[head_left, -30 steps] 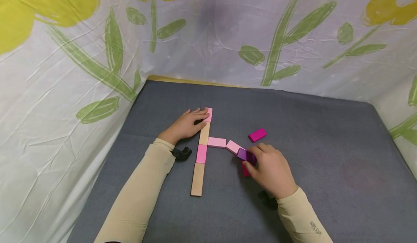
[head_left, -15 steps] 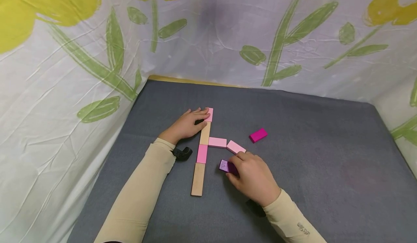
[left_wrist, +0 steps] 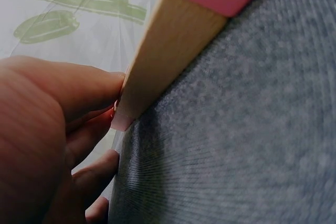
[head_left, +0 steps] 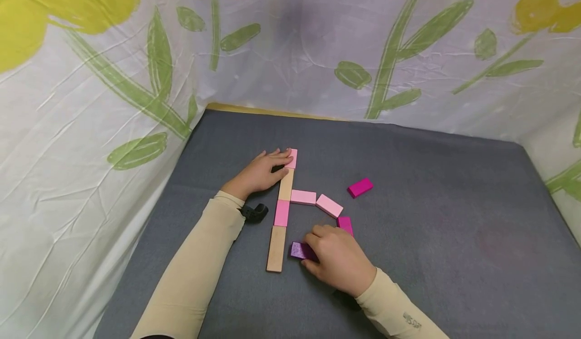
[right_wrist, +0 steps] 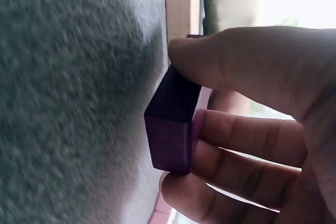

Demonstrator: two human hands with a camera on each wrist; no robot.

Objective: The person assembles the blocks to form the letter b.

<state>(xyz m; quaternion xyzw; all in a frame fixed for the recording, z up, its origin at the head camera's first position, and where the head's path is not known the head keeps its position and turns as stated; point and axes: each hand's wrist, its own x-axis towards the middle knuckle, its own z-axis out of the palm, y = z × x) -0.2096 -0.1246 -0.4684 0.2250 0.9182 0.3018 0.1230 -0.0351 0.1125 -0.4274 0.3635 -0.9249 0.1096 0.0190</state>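
My right hand (head_left: 340,261) pinches a purple block (head_left: 301,250) between thumb and fingers, low over the cloth and just right of the row's bottom wooden block (head_left: 276,248). In the right wrist view the purple block (right_wrist: 170,124) shows its end, with the thumb along one side. My left hand (head_left: 258,175) lies at the row's far end, fingertips on a light pink block (head_left: 292,158) and thumb at a wooden block (head_left: 286,183). The left wrist view shows the thumb against that wooden block's (left_wrist: 163,51) side. A magenta block (head_left: 345,225) sits just beyond the right hand's knuckles.
A pink block (head_left: 281,213) lies between the row's two wooden ones. Two light pink blocks, one level (head_left: 303,197) and one slanted (head_left: 329,206), curve off to the right. Another magenta block (head_left: 360,187) lies apart. Flowered sheeting (head_left: 295,51) walls the grey cloth (head_left: 431,203) behind.
The right hand has carried the purple block left and nearer, from over the slanted light pink block toward the row's bottom. This uncovers the nearer magenta block. The left hand stays put.
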